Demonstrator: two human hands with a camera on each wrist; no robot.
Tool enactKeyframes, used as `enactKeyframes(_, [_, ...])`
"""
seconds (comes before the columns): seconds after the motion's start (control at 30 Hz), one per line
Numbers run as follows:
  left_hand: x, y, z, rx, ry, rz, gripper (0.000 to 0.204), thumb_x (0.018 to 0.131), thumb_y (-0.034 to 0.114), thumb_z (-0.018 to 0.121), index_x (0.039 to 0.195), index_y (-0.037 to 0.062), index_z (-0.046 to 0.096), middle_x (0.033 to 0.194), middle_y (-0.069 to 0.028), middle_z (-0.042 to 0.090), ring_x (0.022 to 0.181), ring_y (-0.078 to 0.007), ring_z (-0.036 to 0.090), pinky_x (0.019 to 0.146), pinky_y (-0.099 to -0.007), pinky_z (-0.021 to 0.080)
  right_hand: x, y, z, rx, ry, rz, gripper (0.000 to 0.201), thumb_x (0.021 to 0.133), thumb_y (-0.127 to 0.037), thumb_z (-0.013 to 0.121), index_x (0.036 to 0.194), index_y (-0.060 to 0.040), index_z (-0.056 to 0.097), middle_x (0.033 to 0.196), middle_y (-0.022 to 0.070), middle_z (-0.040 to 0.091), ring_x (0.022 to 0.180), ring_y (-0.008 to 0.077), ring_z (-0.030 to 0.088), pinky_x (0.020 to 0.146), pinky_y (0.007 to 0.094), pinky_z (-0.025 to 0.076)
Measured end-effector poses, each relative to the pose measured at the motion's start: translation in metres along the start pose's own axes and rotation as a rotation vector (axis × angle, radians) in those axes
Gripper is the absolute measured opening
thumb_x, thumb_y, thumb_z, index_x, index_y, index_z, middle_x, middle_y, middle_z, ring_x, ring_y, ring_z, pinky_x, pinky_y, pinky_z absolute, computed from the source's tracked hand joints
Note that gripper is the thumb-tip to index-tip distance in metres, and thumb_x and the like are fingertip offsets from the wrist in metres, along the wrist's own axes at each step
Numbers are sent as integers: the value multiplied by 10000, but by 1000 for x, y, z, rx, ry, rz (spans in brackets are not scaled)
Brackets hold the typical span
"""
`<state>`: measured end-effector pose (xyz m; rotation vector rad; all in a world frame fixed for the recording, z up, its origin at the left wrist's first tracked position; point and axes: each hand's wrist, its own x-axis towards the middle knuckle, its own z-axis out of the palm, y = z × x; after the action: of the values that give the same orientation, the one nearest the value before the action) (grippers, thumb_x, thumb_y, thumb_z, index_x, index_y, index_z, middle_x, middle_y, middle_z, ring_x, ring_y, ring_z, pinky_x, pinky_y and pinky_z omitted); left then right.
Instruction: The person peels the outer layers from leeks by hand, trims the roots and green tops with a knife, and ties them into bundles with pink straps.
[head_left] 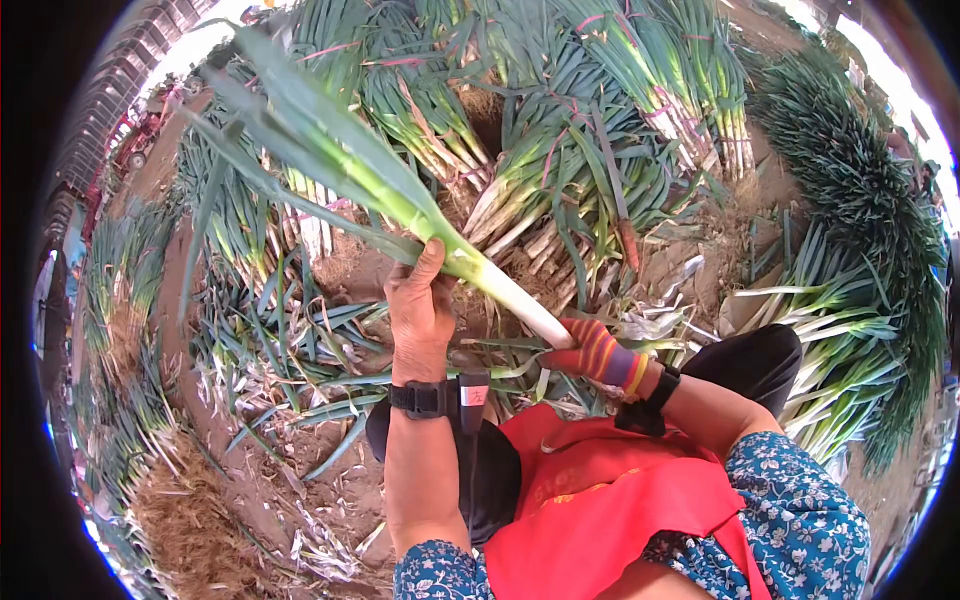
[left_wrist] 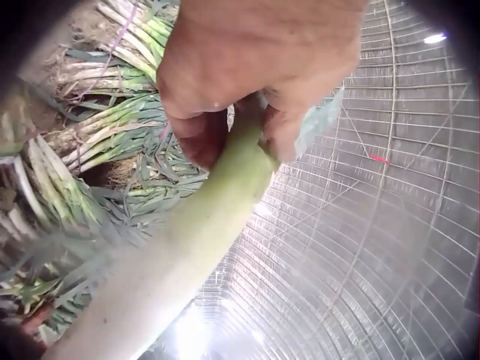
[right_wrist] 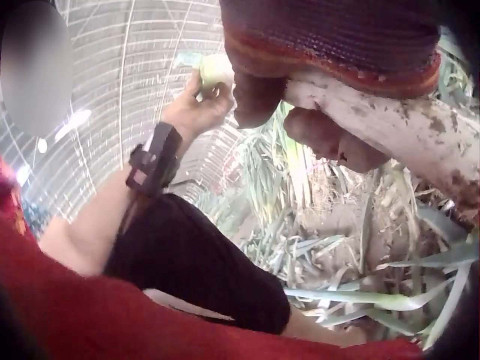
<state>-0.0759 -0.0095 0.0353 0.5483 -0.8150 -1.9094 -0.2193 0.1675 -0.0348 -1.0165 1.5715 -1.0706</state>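
A large green onion slants across the front of the person, its green leaves spreading up to the left. The bare left hand grips it where white turns green, thumb laid along the stalk. In the left wrist view, fingers and thumb of the left hand close around the stalk. The right hand, in a striped knit glove, holds the white lower end. Soil marks that white stem in the right wrist view, where the gloved right hand wraps it.
Tied bundles of green onions lie ahead, with a long dark strip with a reddish-brown end among them. Loose trimmed leaves litter the soil. White-stemmed onions are piled at right. A rooty bundle lies lower left.
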Motion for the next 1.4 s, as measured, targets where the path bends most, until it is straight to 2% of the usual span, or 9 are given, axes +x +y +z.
enactKeyframes(0.3, [12, -19, 1, 128, -84, -53, 144, 670, -30, 619, 813, -14, 617, 759, -92, 618, 707, -186, 599, 625, -294, 480, -6, -32, -16, 298, 99, -23, 451, 707, -139, 722, 1103, -1, 555, 793, -11, 587, 642, 51, 507, 548, 214, 417])
enactKeyframes(0.37, [-2, -36, 4, 950, -209, -318, 195, 635, 54, 610, 802, -48, 606, 721, -115, 617, 664, -204, 597, 610, -302, 470, 2, -54, -16, 388, 77, -85, 507, 725, -175, 723, 1155, -4, 516, 841, -1, 593, 713, 64, 528, 619, 221, 442])
enactKeyframes(0.43, [-20, -66, 0, 1064, -406, -337, 335, 597, 133, 637, 851, -78, 581, 702, -133, 609, 658, -221, 597, 616, -318, 466, 8, -78, -16, 523, 84, -296, 566, 770, -200, 684, 1236, -4, 430, 891, 18, 573, 700, 38, 491, 561, 209, 402])
enactKeyframes(0.53, [-28, -105, -40, 1612, -738, -113, 392, 602, 142, 644, 908, -86, 556, 728, -144, 609, 682, -216, 601, 616, -335, 459, 27, -78, -35, -159, 252, -416, 561, 783, -108, 657, 1262, 12, 390, 1001, 53, 579, 887, 93, 502, 782, 249, 424])
enactKeyframes(0.7, [-15, -26, 13, 625, -105, -86, 276, 783, 178, 586, 979, -14, 558, 876, -102, 617, 783, -209, 601, 678, -329, 475, 18, -48, -40, -260, 370, -580, 496, 760, -92, 662, 1201, 6, 459, 955, 114, 611, 863, 122, 562, 744, 270, 447])
enactKeyframes(0.97, [7, -8, -10, 2, -20, -139, 244, 804, 89, 617, 987, -28, 506, 919, -176, 612, 860, -320, 624, 758, -409, 520, 4, -42, -43, 32, -159, 135, 509, 748, -266, 683, 1139, 6, 504, 822, 124, 611, 701, 218, 596, 620, 326, 462])
enactKeyframes(1.03, [6, -14, -7, 9, 26, -94, 206, 787, 53, 628, 934, -30, 511, 895, -199, 614, 790, -311, 637, 695, -403, 545, 19, -33, -39, -801, 189, -530, 660, 687, -387, 715, 1160, 5, 475, 930, 205, 591, 738, 286, 597, 623, 364, 459])
enactKeyframes(1.3, [0, -12, -7, 94, 163, -135, 228, 772, 64, 641, 936, -37, 520, 813, -121, 603, 714, -269, 635, 589, -371, 551, 28, -48, -8, -996, 406, -855, 261, 731, -264, 630, 835, -57, 510, 719, 100, 527, 615, 304, 545, 532, 386, 438])
enactKeyframes(1.4, [-1, -15, -9, 78, 179, -170, 224, 775, 48, 622, 948, -44, 513, 823, -136, 606, 695, -269, 630, 596, -374, 548, 27, -43, -11, -1034, 402, -717, 198, 737, -204, 615, 825, -49, 528, 744, 111, 545, 635, 292, 554, 525, 373, 445])
